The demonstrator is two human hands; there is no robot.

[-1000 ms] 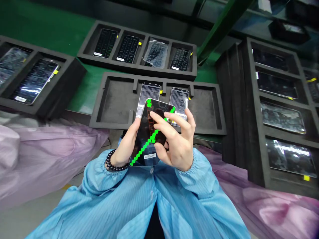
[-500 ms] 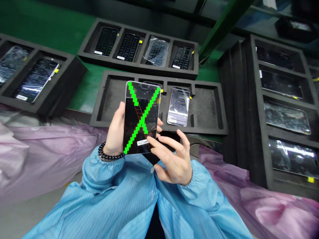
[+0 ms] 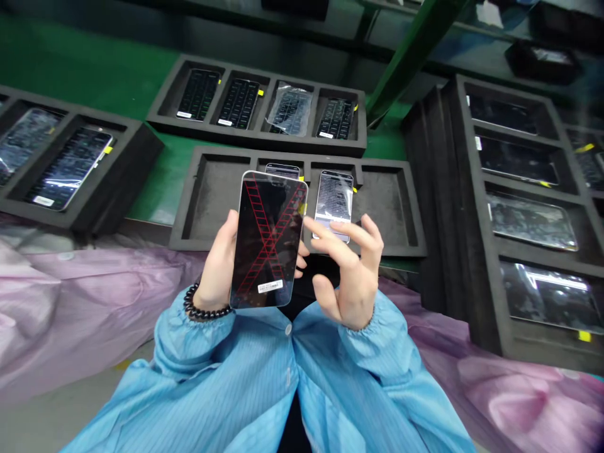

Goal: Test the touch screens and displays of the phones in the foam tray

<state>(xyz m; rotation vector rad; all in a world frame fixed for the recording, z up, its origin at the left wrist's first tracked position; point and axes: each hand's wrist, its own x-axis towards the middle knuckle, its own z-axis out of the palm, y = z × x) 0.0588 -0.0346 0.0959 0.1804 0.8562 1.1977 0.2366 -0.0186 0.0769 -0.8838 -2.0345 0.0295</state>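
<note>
A smartphone (image 3: 268, 220) is held upright in my left hand (image 3: 218, 264), thumb along its left edge and fingertips showing past its right edge. Its dark screen carries a red cross of ladder-like boxes, with a white label near the bottom. My right hand (image 3: 352, 270) hovers just right of the phone, fingers apart and holding nothing; its index fingertip is near the phone's right edge. Behind it, a lit phone (image 3: 334, 196) lies in a compartment of the black foam tray (image 3: 219, 245). Another phone (image 3: 282, 170) in that tray is mostly hidden by the held one.
A second foam tray (image 3: 255, 139) with several phones sits behind. At the left is another tray (image 3: 70, 217) with phones. Stacked trays (image 3: 493, 302) stand at the right, phones in the top one. A green post (image 3: 410, 63) rises behind. Pink sleeves (image 3: 117, 283) show on both sides.
The green strokes on the held phone's screen are gone, leaving a red boxed cross. My right hand has lifted off the lower screen and moved up and right.
</note>
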